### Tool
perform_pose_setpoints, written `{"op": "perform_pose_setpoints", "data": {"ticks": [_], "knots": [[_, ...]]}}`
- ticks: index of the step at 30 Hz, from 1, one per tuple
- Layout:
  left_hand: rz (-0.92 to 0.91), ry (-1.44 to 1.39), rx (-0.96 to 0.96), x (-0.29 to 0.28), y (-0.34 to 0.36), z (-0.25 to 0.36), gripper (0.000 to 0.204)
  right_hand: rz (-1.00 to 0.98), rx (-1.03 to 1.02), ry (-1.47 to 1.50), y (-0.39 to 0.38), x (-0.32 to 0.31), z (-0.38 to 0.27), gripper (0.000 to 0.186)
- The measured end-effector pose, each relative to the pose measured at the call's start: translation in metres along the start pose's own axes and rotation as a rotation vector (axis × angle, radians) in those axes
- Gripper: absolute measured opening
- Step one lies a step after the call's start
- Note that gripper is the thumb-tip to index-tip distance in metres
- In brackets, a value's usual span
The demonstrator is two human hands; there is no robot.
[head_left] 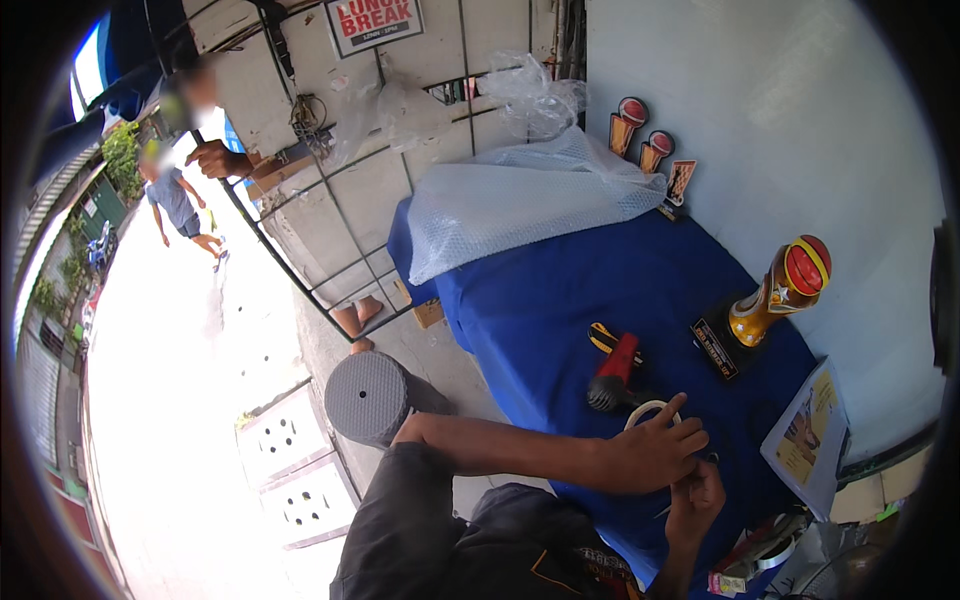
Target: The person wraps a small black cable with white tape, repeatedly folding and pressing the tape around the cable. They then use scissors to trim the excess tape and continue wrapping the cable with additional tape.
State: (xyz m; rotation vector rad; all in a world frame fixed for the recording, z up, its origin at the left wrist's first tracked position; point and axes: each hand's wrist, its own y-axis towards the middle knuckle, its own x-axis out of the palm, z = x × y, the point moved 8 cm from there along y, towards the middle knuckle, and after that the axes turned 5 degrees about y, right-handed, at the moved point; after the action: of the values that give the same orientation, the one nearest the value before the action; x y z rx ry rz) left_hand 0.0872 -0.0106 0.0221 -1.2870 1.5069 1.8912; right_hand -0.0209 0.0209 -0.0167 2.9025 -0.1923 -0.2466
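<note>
Tape roll [645, 408], pale and ring-shaped, is located to the near left of the basketball-topped trophy [775, 295], the reference point for this report. From where I stand only an arc shows; the remainder is behind the left hand [655, 450]. Being a ring, it offers no clear long axis; the exposed arc bows away from the hands, on the trophy's left.

Left hand: nearer of the two to the roll, which sits at the far side of its knuckles. The forefinger extends roughly toward the trophy; the other fingers are bent and slightly spread. Contact with the roll appears likely; whether they are clamped on it, I cannot tell.

Right hand [697, 500]: farther from the trophy, thumb and fingers drawn close together beside the left fingertips. Whether anything is pinched there, I cannot tell. The left hand stands between it and the roll.

Also noted: a red hand-held power tool [620, 360] left of the trophy, its dark rounded head just beside the roll; a black-and-yellow handled tool [603, 338] next to it; a leaning printed panel [805, 430] on the trophy's near side; bubble wrap [530, 200] well beyond the trophy, to its left; blue cloth [540, 300] beneath the trophy
</note>
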Motion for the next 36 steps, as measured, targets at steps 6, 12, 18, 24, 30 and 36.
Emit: {"op": "perform_pose_setpoints", "data": {"ticks": [6,12,18,24,30,36], "knots": [[-0.130,0.038,-0.146,0.017,-0.012,-0.015,0.023,-0.068,-0.293,-0.350,0.011,0.020,-0.011,0.015],[-0.254,-0.072,-0.233,0.004,-0.014,-0.030,0.030,-0.087,-0.377,-0.448,0.015,0.034,-0.020,0.020],[-0.232,-0.097,-0.375,0.010,-0.013,-0.022,0.027,0.069,-0.394,-0.596,0.001,0.021,-0.021,0.020],[-0.174,0.113,-0.232,0.042,-0.019,0.001,0.022,0.004,-0.165,-0.694,0.003,-0.001,-0.003,0.005],[-0.035,-0.034,-0.152,0.054,-0.001,0.024,0.019,0.136,-0.038,-0.555,-0.012,-0.027,0.012,0.005],[0.022,-0.118,-0.046,0.053,0.000,0.030,0.019,0.144,0.075,-0.370,-0.028,-0.042,0.041,0.003]]}}
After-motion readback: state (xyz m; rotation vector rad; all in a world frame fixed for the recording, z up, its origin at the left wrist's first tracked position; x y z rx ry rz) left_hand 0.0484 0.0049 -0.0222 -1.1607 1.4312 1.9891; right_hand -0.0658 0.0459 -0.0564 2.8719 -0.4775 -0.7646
